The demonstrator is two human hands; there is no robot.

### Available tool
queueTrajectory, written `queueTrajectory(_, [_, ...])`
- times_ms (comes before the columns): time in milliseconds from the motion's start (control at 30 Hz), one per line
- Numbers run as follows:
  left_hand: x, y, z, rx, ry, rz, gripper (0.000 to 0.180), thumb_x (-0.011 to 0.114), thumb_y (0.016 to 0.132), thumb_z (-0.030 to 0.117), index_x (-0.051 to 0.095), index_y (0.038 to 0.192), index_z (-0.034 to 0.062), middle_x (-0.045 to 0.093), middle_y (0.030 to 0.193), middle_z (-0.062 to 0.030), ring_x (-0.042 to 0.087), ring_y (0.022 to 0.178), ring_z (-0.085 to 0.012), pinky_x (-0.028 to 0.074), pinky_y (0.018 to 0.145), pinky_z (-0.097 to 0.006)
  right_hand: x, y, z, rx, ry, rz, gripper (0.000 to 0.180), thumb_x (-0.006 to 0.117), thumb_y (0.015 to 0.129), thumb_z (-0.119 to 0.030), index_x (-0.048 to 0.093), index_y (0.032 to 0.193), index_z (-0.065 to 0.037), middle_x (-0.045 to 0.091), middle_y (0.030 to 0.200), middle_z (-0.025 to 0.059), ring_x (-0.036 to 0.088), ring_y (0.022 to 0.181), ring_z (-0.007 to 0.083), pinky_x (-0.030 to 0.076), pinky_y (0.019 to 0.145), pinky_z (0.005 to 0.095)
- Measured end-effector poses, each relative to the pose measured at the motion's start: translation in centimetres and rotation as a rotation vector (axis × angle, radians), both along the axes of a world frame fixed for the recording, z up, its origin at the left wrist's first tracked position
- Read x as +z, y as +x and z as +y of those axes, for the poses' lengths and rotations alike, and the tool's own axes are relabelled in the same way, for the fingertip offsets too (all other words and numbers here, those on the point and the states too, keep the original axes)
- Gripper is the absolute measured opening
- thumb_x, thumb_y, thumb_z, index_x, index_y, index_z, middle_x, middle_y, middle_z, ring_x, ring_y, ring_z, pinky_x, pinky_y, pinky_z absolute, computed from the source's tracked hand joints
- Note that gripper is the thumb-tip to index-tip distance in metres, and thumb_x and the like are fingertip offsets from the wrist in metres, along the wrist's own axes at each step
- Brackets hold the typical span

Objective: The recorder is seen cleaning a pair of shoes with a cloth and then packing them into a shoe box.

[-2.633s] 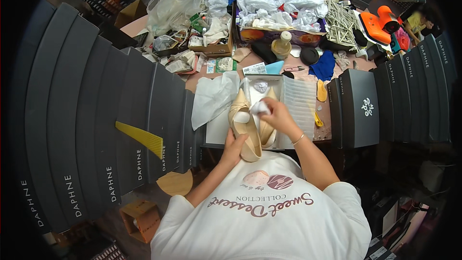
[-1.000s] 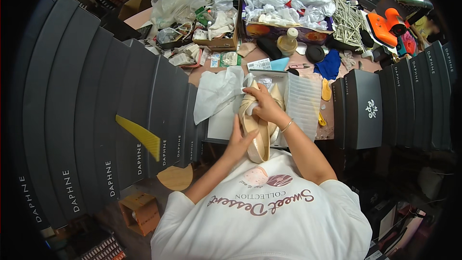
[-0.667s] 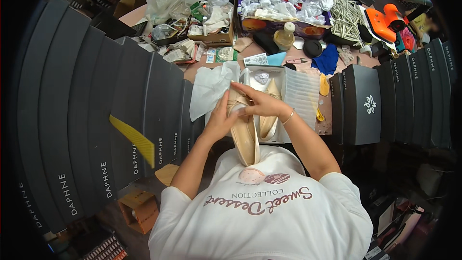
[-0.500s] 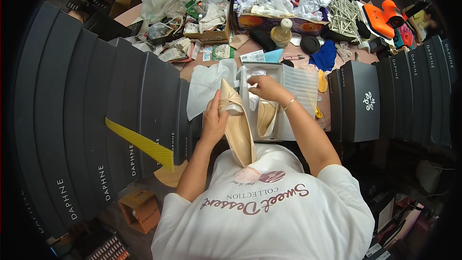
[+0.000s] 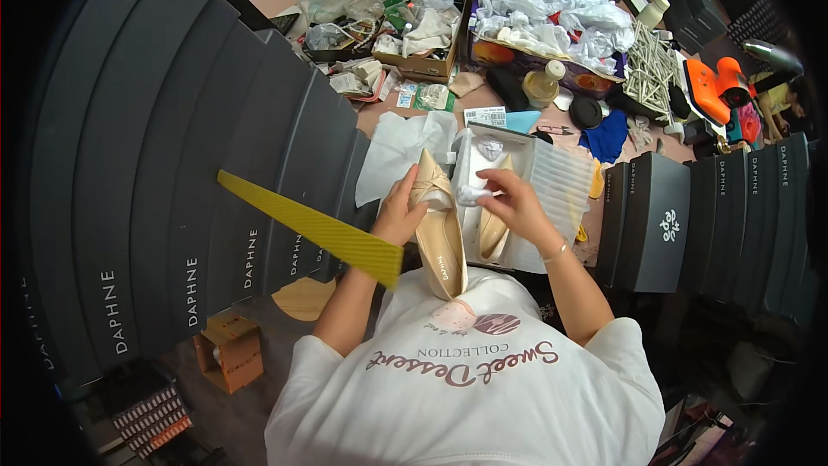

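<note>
My left hand is wrapped round the side of a beige pointed-toe shoe with a knotted band across its toe, held upright near my shirt. White paper stuffing shows in the shoe's opening. A white wad of paper is pinched at the fingertips of my right hand, over an open white-lined shoebox. Partly under that hand, the matching beige shoe lies in the box. Another paper wad rests at the box's far end.
Tall stacks of dark shoeboxes rise on my left, more stand on my right. A yellow strip juts from the left stack. White tissue and bubble wrap flank the open box; a bottle stands beyond.
My right hand has come nearer from the box's far part, now with a white paper wad at its fingers. My left hand still grips the shoe. The whole view has tilted and shifted.
</note>
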State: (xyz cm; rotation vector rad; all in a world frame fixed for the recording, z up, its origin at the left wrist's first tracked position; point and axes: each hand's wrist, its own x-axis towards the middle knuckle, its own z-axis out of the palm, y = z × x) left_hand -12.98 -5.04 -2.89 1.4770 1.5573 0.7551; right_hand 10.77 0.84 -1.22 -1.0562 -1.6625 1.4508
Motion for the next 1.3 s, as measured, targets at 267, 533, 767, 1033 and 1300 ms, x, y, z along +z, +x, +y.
queueTrajectory(267, [2.2, 2.3, 2.4, -0.203, 0.020, 0.020, 0.063, 0.054, 0.087, 0.013, 0.027, 0.141, -0.0003, 0.042, 0.133, -0.0229, 0.043, 0.124, -0.0340, 0.035, 0.102, -0.036, 1.6, -1.8, -1.9, 0.272, 0.840, -0.508, 0.012, 0.062, 0.072, -0.009, 0.058, 0.083, -0.009, 0.054, 0.086, 0.0047, 0.052, 0.085, 0.0208, 0.042, 0.069, 0.0312])
queueTrajectory(533, [2.6, 4.0, 2.4, -0.249, 0.108, 0.032, 0.051, 0.051, 0.088, 0.012, 0.037, 0.134, -0.0034, 0.045, 0.129, -0.0235, 0.046, 0.119, -0.0367, 0.037, 0.099, -0.037, 0.1, -1.8, -2.4, 0.222, 0.736, -0.650, 0.013, 0.060, 0.073, -0.012, 0.057, 0.085, -0.008, 0.053, 0.080, 0.0067, 0.055, 0.076, 0.0246, 0.044, 0.063, 0.0358])
queueTrajectory(767, [2.6, 3.5, 2.1, -0.197, 0.178, -0.044, 0.050, 0.050, 0.090, 0.010, 0.035, 0.136, -0.0030, 0.045, 0.129, -0.0232, 0.047, 0.119, -0.0353, 0.038, 0.099, -0.037, 1.1, -1.7, -1.7, -0.093, 0.417, -0.445, 0.063, 0.078, 0.060, -0.015, 0.052, 0.116, -0.004, 0.056, 0.097, 0.0125, 0.055, 0.094, 0.0316, 0.045, 0.081, 0.0398])
queueTrajectory(1033, [1.4, 3.9, 1.1, -0.166, 0.188, -0.003, 0.050, 0.051, 0.091, 0.012, 0.035, 0.137, -0.0014, 0.044, 0.132, -0.0221, 0.046, 0.122, -0.0323, 0.036, 0.100, -0.035, -3.2, -3.1, -0.4, -0.047, 0.063, -0.259, 0.092, 0.078, 0.067, -0.021, 0.027, 0.141, 0.001, 0.058, 0.108, 0.0275, 0.060, 0.094, 0.0354, 0.047, 0.083, 0.0363])
queueTrajectory(1300, [1.7, -2.0, 3.8, 0.043, 0.411, 0.514, 0.055, 0.058, 0.088, 0.016, 0.037, 0.136, -0.0029, 0.043, 0.133, -0.0242, 0.044, 0.124, -0.0339, 0.037, 0.100, -0.037, -2.2, 2.1, -3.8, 0.289, 0.303, -0.812, 0.068, 0.073, 0.069, -0.047, 0.060, 0.108, 0.008, 0.056, 0.110, 0.0244, 0.058, 0.099, 0.0325, 0.039, 0.097, 0.0440])
